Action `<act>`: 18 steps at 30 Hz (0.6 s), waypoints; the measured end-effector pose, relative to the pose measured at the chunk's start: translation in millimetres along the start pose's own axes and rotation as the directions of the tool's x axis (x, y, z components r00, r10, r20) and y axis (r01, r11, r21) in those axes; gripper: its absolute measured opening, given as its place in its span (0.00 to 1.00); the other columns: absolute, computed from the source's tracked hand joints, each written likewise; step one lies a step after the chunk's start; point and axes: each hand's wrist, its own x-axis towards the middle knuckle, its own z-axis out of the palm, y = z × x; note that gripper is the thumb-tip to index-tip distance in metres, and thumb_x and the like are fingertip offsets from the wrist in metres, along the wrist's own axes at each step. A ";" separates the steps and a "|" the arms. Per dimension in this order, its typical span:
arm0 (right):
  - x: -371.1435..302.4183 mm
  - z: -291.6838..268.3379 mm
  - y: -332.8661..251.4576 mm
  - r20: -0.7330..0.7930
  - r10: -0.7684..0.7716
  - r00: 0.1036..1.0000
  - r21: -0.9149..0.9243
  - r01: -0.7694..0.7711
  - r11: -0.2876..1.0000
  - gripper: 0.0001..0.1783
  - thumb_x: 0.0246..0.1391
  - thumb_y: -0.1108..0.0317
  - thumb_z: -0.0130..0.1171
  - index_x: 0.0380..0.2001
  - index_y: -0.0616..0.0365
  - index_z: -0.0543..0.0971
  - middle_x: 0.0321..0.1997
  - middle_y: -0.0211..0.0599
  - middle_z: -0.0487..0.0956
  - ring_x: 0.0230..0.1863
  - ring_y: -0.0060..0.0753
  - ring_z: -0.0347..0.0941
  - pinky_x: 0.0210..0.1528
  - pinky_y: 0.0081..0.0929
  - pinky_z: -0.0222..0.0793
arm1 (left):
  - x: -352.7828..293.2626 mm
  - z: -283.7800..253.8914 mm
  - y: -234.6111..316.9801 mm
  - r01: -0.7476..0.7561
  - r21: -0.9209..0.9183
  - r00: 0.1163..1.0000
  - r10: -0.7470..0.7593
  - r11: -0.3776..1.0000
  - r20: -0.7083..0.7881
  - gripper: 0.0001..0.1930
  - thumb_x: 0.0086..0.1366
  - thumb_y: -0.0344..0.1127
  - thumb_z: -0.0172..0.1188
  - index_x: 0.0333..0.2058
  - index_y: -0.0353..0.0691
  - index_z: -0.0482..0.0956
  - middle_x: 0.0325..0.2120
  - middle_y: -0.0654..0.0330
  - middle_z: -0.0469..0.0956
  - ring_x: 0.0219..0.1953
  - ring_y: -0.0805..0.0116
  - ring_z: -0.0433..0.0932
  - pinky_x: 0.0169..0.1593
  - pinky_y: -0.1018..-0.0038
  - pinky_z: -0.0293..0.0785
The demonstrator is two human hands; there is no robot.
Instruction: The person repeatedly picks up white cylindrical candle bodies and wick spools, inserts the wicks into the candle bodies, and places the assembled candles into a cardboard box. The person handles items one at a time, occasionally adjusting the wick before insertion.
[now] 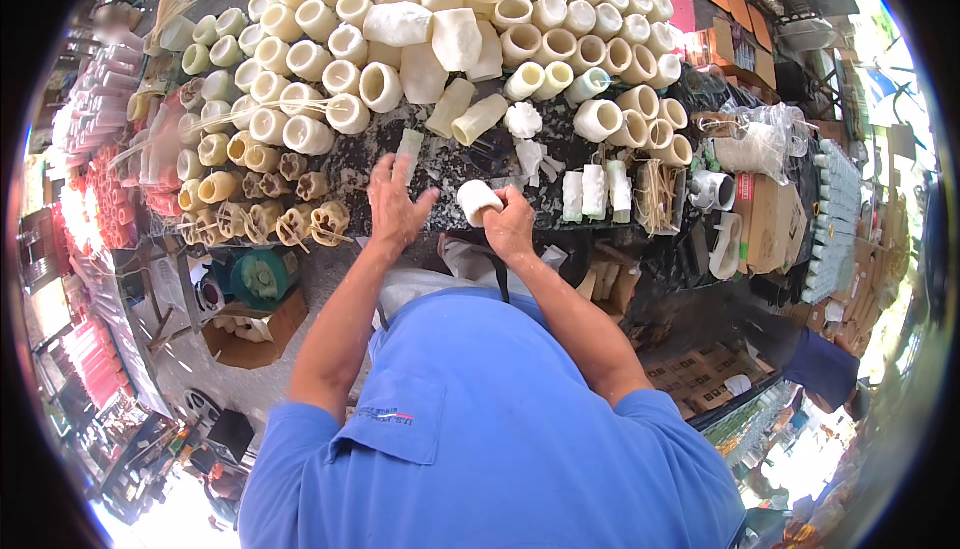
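Observation:
My right hand (512, 224) is closed around a short white wax cylinder (479, 200), held tilted above the table's near edge. My left hand (398, 207) is open over the dark, wax-spattered tabletop (345, 164), with thumb and fingers apart. Its fingertips are beside a pale greenish block (409, 149); whether they touch it I cannot tell. Beyond the hands lie two cream cylinders on their sides, one of them nearest the middle (479, 120), and a crumpled white wax lump (523, 120). Broken white pieces (538, 161) are strewn to the right of them.
Rows of hollow cream wax cylinders (380, 87) cover the far table. Brown-patterned ones (329, 221) line the left. Several white textured candles (593, 192) and a box of wicks (656, 194) stand at right. Below the table are a green bucket (262, 279) and a cardboard box (255, 341).

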 end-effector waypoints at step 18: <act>35.5 34.0 3.1 0.292 0.102 0.951 0.608 -0.267 0.748 0.10 0.62 0.75 0.67 0.46 0.63 0.85 0.42 0.29 0.86 0.40 0.20 0.79 0.46 0.21 0.75 | 25.1 51.5 29.4 0.530 -0.637 0.538 -0.359 -0.560 0.762 0.12 0.78 0.31 0.52 0.53 0.31 0.75 0.49 0.52 0.81 0.51 0.56 0.83 0.57 0.55 0.81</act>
